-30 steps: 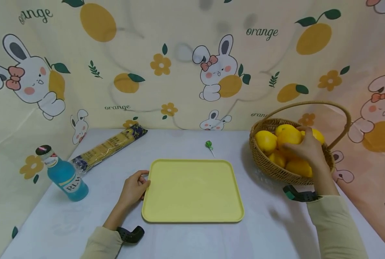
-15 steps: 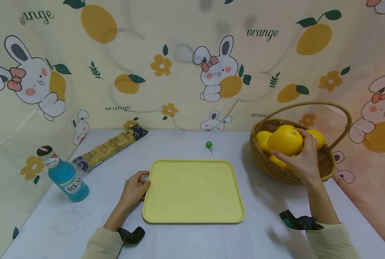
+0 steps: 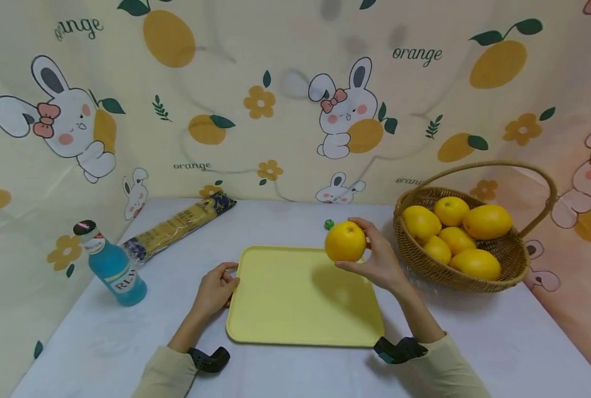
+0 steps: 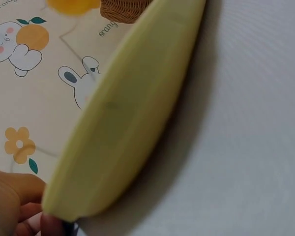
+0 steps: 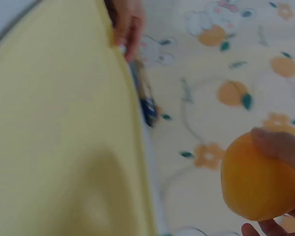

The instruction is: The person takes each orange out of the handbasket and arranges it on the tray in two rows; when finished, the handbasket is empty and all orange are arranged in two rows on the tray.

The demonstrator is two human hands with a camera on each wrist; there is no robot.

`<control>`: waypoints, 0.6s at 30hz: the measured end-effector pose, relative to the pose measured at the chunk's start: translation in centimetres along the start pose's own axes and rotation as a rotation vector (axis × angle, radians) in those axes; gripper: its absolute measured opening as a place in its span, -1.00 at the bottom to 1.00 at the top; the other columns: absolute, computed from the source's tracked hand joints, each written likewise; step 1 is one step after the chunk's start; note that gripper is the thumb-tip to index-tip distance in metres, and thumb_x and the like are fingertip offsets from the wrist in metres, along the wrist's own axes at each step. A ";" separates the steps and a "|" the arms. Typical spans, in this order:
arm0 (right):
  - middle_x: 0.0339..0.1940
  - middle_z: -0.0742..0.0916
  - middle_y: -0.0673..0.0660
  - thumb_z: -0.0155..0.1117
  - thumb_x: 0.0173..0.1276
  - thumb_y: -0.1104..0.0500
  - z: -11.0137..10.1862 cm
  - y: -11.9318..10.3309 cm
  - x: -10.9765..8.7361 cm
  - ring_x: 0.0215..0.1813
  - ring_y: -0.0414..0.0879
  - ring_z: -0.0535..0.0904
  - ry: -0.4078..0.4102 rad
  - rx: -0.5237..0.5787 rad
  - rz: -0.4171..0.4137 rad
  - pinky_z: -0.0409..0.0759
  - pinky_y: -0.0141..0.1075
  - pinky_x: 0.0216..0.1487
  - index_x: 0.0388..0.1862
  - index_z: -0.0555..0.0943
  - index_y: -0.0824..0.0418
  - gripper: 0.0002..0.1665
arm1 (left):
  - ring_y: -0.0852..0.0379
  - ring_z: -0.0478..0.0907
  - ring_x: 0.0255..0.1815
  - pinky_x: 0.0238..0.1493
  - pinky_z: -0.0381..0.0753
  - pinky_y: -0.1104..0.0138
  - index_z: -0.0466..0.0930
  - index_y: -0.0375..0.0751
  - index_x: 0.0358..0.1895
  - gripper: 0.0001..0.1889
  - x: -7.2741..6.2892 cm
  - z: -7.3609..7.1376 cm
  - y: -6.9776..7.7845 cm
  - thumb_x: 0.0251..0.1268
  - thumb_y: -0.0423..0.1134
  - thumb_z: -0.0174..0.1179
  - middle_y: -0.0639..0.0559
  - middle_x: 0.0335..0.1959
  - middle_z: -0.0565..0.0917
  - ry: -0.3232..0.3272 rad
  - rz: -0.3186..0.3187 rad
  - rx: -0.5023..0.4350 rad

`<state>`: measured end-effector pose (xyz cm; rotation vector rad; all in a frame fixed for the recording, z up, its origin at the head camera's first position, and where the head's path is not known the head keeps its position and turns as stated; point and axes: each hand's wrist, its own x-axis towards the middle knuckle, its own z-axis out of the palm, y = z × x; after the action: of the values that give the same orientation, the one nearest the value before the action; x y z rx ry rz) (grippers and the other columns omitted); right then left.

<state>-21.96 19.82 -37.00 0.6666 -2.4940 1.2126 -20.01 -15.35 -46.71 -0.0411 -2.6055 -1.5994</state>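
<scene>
Over yellow tray point(image 3: 285, 309) | right fingers point(image 3: 369, 228) grasp round fruit point(image 3: 345, 241) | left fingers point(image 3: 224, 268) grip tray edge | basket point(image 3: 417, 261): six yellow fruits point(image 3: 457, 240)

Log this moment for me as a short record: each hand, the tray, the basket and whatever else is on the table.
Left hand: holds the left edge of the tray
Right hand: grips one yellow fruit
Held fruit: raised above the tray, not touching it
Tray: pale yellow, flat on the white table, nothing on it
Basket: wicker, at the right, handle up, six fruits visible inside
Left side: blue bottle, upright; long gold-and-navy packet lying behind it
Beyond tray: small green ball, too small to identify
</scene>
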 end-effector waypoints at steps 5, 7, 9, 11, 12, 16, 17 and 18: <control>0.24 0.46 0.18 0.57 -0.20 0.22 4.2 0.7 1.2 0.17 0.07 0.38 -0.104 0.020 -0.036 0.44 0.02 0.07 0.32 0.25 0.16 0.05 | 0.22 0.37 -0.80 -0.80 0.42 0.39 0.49 -0.34 0.09 -0.63 -0.1 0.0 0.1 0.18 -0.39 0.15 -0.04 -0.53 0.49 -0.002 0.004 0.001; 0.22 0.46 0.19 0.56 -0.21 0.25 5.6 1.0 1.6 0.18 0.09 0.36 -0.132 0.017 -0.046 0.38 0.05 0.13 0.31 0.25 0.17 0.04 | 0.22 0.36 -0.80 -0.80 0.41 0.40 0.49 -0.33 0.09 -0.63 -0.1 0.0 0.2 0.18 -0.39 0.15 -0.04 -0.54 0.49 -0.001 0.008 0.013; 0.20 0.47 0.19 0.55 -0.23 0.27 6.9 1.1 2.1 0.18 0.10 0.36 -0.150 0.024 -0.057 0.32 0.08 0.19 0.30 0.26 0.15 0.04 | 0.23 0.36 -0.81 -0.80 0.41 0.41 0.50 -0.33 0.09 -0.63 0.0 0.0 0.1 0.17 -0.39 0.15 -0.03 -0.55 0.48 0.000 0.012 0.023; 0.21 0.47 0.16 0.55 -0.24 0.27 7.9 1.2 2.5 0.19 0.08 0.35 -0.168 0.026 -0.074 0.29 0.08 0.22 0.30 0.27 0.13 0.05 | 0.23 0.36 -0.81 -0.81 0.41 0.41 0.50 -0.33 0.08 -0.63 0.0 0.0 0.1 0.16 -0.40 0.15 -0.02 -0.56 0.48 0.003 0.015 0.027; 0.21 0.46 0.14 0.55 -0.24 0.27 8.4 1.2 2.6 0.20 0.07 0.35 -0.179 0.028 -0.082 0.27 0.08 0.23 0.31 0.27 0.11 0.05 | 0.23 0.35 -0.81 -0.81 0.41 0.41 0.50 -0.33 0.09 -0.62 0.0 0.0 0.1 0.16 -0.40 0.15 -0.02 -0.56 0.48 0.002 0.013 0.023; 0.19 0.48 0.12 0.57 -0.24 0.27 10.0 1.0 3.2 0.18 0.05 0.35 -0.209 0.039 -0.125 0.24 0.04 0.22 0.30 0.31 0.09 0.04 | 0.22 0.36 -0.81 -0.81 0.42 0.40 0.49 -0.33 0.09 -0.61 0.0 -0.1 0.1 0.14 -0.41 0.14 -0.02 -0.56 0.48 0.000 0.007 0.010; 0.18 0.49 0.13 0.58 -0.25 0.27 10.4 0.9 3.3 0.18 0.05 0.35 -0.215 0.040 -0.136 0.23 0.03 0.22 0.29 0.32 0.10 0.03 | 0.21 0.36 -0.81 -0.81 0.42 0.40 0.49 -0.33 0.09 -0.60 -0.1 -0.1 0.1 0.13 -0.41 0.14 -0.02 -0.56 0.48 -0.002 0.005 0.006; 0.17 0.49 0.14 0.58 -0.25 0.27 10.8 0.8 3.4 0.17 0.05 0.35 -0.222 0.040 -0.144 0.23 0.02 0.22 0.28 0.33 0.11 0.02 | 0.21 0.36 -0.81 -0.81 0.42 0.40 0.49 -0.33 0.09 -0.60 -0.1 -0.1 0.1 0.12 -0.41 0.14 -0.01 -0.56 0.48 -0.003 0.003 0.005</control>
<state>-25.87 10.71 -42.54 1.0239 -2.5488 1.1967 -19.92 -15.38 -46.58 -0.0465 -2.6104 -1.5929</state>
